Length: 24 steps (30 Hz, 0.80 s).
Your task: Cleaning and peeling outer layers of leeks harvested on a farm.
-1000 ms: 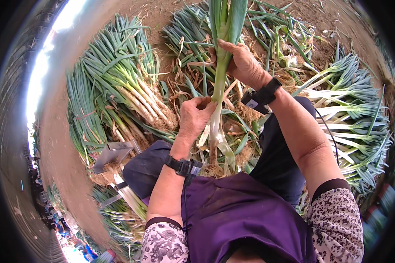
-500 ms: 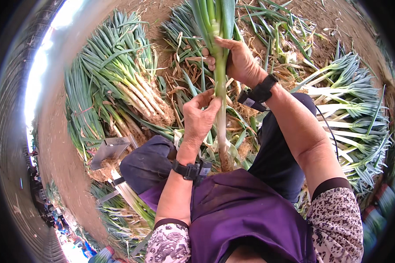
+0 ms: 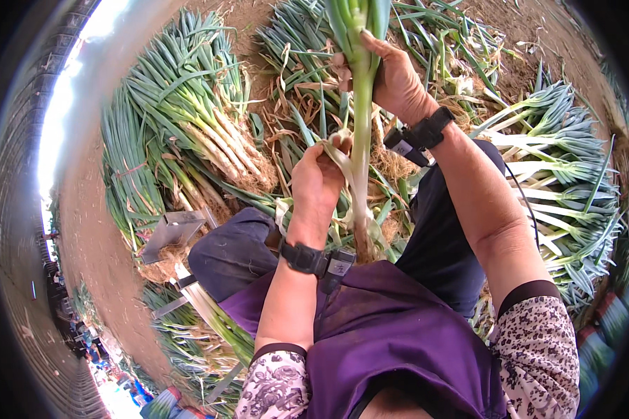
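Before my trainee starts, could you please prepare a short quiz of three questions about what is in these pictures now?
1. Which hand grips the green onion near its leaves?
2. True or false: the root end is towards the person.
3. What do the fingers of the left hand hold?
A) a knife
B) a pale strip beside the stalk
C) a rope

Key: 1. the right hand; 2. true; 3. B.
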Available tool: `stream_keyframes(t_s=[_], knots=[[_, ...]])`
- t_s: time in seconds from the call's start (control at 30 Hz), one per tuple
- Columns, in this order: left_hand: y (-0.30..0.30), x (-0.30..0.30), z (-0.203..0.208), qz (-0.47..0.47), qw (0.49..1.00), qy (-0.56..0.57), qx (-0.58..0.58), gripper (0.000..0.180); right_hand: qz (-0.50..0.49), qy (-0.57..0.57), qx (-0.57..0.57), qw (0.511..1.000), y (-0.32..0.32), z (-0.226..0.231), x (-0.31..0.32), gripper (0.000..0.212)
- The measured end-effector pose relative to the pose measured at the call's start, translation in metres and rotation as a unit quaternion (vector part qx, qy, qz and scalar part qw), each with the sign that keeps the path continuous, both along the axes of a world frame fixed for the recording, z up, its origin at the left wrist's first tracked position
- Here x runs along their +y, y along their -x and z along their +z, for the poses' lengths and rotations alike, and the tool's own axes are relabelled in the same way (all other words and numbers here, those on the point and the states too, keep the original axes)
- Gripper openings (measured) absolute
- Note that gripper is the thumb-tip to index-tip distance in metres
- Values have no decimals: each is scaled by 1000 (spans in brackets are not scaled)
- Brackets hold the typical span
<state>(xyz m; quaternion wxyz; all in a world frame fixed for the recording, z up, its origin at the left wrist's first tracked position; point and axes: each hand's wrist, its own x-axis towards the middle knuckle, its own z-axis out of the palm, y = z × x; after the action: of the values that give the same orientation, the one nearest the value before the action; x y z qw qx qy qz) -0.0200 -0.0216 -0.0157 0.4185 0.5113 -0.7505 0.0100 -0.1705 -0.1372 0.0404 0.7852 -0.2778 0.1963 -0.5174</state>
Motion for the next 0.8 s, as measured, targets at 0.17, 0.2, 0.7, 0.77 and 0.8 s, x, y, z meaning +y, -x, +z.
stream_keyframes(t_s=[0.17,0.2,0.7,0.77,0.8], knots=[[-24,-11,-70,-91,942,-160,279,21,-45,-50,69,995,-5,-28,-8,40],[-18,-4,-57,-10,958,-182,221,28,-56,-54,71,994,3,-29,-15,39],[-65,53,-21,-14,951,-267,-155,44,-391,-68,284,873,51,-18,-56,26],[-20,48,17,-70,970,-113,-203,55,-380,-91,232,891,56,-29,-51,29],[-5,47,19,-118,960,-121,-224,47,-378,-98,207,897,58,-32,-50,26]])
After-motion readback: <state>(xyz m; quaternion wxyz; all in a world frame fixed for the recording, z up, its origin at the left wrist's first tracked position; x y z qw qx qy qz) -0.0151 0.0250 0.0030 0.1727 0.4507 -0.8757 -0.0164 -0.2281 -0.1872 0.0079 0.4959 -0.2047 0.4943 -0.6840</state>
